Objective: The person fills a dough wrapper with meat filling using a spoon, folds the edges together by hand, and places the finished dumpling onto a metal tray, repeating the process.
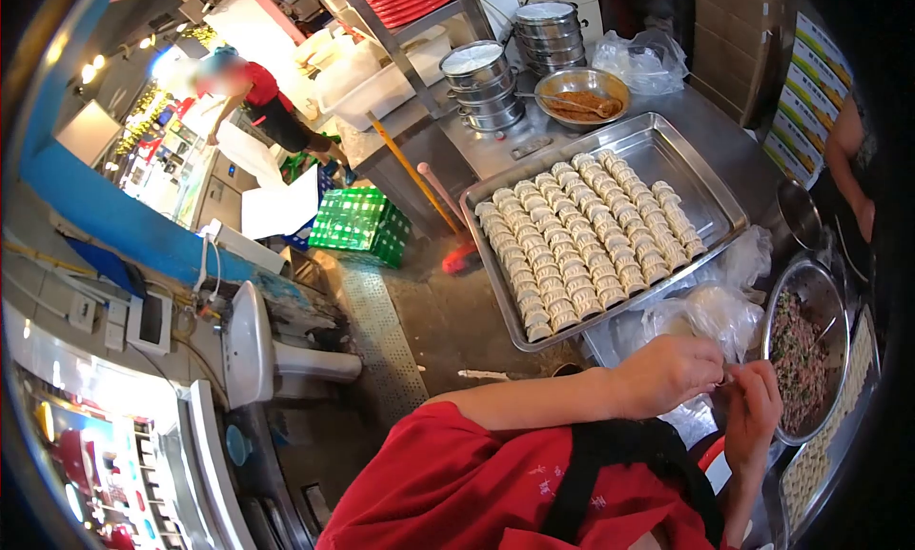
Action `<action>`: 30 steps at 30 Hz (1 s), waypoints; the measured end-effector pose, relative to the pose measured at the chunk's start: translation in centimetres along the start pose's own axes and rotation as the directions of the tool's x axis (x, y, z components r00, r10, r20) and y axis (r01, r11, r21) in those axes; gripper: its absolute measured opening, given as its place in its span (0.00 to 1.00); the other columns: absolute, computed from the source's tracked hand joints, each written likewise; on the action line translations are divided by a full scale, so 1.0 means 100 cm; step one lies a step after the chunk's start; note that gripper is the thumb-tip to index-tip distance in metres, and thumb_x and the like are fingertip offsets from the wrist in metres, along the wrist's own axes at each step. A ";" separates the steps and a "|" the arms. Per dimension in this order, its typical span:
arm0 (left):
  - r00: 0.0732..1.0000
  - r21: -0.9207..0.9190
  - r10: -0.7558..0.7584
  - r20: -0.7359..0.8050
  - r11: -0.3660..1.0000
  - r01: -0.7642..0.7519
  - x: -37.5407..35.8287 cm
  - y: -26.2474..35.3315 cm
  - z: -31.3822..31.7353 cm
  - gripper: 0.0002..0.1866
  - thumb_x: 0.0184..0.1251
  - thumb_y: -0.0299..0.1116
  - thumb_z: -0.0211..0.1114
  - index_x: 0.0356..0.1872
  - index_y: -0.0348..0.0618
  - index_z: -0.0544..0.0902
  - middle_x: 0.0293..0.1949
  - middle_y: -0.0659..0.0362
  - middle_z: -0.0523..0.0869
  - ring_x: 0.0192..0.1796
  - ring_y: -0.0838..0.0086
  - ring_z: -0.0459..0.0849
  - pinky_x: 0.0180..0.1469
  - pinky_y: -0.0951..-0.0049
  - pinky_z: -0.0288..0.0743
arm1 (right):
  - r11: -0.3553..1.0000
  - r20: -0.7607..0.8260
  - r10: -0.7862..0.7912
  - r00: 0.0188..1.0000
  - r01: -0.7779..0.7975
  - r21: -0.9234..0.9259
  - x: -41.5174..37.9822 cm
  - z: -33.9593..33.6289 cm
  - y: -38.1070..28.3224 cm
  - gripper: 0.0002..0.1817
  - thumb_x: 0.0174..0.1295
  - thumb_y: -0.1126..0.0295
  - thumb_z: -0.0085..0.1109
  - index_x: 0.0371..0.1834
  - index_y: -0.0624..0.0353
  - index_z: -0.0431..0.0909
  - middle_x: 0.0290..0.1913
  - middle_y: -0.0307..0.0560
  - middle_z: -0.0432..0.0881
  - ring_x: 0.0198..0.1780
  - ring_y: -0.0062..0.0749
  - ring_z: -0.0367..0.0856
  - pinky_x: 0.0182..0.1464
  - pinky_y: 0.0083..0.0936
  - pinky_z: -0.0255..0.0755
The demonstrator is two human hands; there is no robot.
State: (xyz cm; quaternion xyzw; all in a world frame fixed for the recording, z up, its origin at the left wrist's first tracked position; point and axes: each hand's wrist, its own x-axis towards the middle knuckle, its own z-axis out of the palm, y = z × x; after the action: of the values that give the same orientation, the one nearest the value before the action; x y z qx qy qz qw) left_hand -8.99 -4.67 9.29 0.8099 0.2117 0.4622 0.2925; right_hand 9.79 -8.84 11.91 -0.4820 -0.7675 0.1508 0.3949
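Observation:
My left hand (672, 374) and my right hand (753, 409) meet at the fingertips, both with closed fingers. Between them is something small and dark, mostly covered by the fingers; I cannot make out what it is. Just to the right stands a metal bowl (841, 378) of minced filling (799, 359) with green bits, a utensil resting in it. Beyond my hands lies a large metal tray (701, 159) with rows of folded dumplings (572, 240); its far right part shows bare metal. Crumpled clear plastic (715, 312) lies between tray and bowl.
Stacked steel containers (477, 83) and a bowl of reddish-brown food (577, 97) stand behind the tray. Another tray of small pieces (810, 469) lies at lower right. A co-worker (262, 97) stands far left; another person's arm (846, 159) shows at right. A sink (250, 345) is left.

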 end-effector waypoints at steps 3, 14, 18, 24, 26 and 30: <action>0.999 0.045 0.043 0.016 0.998 -0.043 0.000 -0.002 0.003 0.07 0.54 0.27 0.64 0.33 0.37 0.79 0.33 0.54 0.78 0.36 0.58 0.81 0.36 0.64 0.76 | 0.998 0.002 -0.042 0.999 0.042 0.041 0.002 0.004 -0.004 0.11 0.49 0.87 0.58 0.37 0.67 0.78 0.31 0.50 0.74 0.31 0.38 0.76 0.31 0.26 0.70; 0.999 -0.010 -0.049 -0.007 0.999 0.048 -0.001 0.003 -0.007 0.07 0.55 0.25 0.63 0.35 0.37 0.79 0.37 0.53 0.79 0.40 0.58 0.81 0.38 0.63 0.76 | 1.000 0.017 0.025 1.000 -0.025 -0.007 0.008 0.001 -0.014 0.11 0.48 0.88 0.59 0.36 0.66 0.77 0.30 0.49 0.74 0.32 0.37 0.77 0.32 0.26 0.70; 0.999 0.071 0.020 0.030 0.997 -0.022 -0.003 0.000 -0.007 0.07 0.56 0.25 0.63 0.36 0.37 0.80 0.38 0.53 0.80 0.41 0.58 0.82 0.39 0.65 0.77 | 1.000 0.008 -0.011 1.000 0.011 -0.025 0.010 0.008 -0.012 0.09 0.49 0.87 0.59 0.34 0.66 0.77 0.29 0.49 0.75 0.29 0.37 0.77 0.31 0.26 0.70; 0.999 0.043 -0.026 0.046 0.999 0.024 0.000 0.005 -0.018 0.08 0.57 0.25 0.62 0.38 0.36 0.81 0.40 0.52 0.81 0.41 0.59 0.83 0.42 0.67 0.79 | 0.998 -0.027 -0.039 0.999 0.038 -0.043 0.014 0.008 -0.014 0.08 0.48 0.86 0.62 0.32 0.67 0.78 0.28 0.49 0.76 0.28 0.37 0.77 0.30 0.26 0.70; 0.998 0.061 0.036 -0.050 0.998 -0.032 0.002 0.004 -0.017 0.09 0.55 0.24 0.64 0.39 0.37 0.82 0.41 0.51 0.82 0.41 0.60 0.83 0.42 0.68 0.79 | 0.996 -0.092 -0.067 0.993 0.062 -0.058 0.013 0.007 -0.012 0.09 0.47 0.84 0.63 0.32 0.66 0.78 0.29 0.49 0.76 0.28 0.38 0.78 0.30 0.27 0.71; 0.997 0.111 0.026 -0.078 0.994 -0.017 0.008 0.006 -0.018 0.14 0.50 0.16 0.66 0.40 0.37 0.85 0.38 0.51 0.85 0.39 0.63 0.86 0.42 0.71 0.81 | 0.996 0.025 -0.092 0.995 0.092 0.003 0.016 0.007 -0.006 0.19 0.45 0.82 0.67 0.43 0.65 0.78 0.34 0.51 0.79 0.31 0.42 0.79 0.32 0.30 0.73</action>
State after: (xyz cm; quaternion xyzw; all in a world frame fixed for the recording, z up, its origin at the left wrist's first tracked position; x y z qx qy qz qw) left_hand -10.17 -4.18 10.93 0.8079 0.2395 0.4850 0.2338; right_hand 8.55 -7.67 12.56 -0.4437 -0.7936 0.1391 0.3923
